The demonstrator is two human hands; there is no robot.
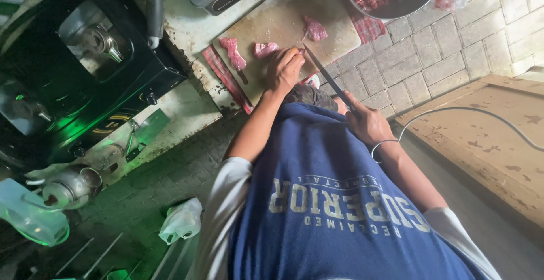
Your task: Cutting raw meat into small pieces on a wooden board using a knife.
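Right hand (367,122) is closed around the handle of a long knife (326,75); blade runs up and to the left from the grip, tip ending just beside the left hand's fingertips. Left hand (284,69) rests flat on the cutting board (283,14), fingers curled down (whether they pin a piece of meat underneath cannot be told, the hand hides it). Nearest visible meat piece (264,49) lies just to the left of that hand; a longer strip (233,53) beyond it, another chunk (315,30) above the blade tip. Left hand is the nearer to all three. Metal bowl of cut meat (396,5) sits at the board's far right corner.
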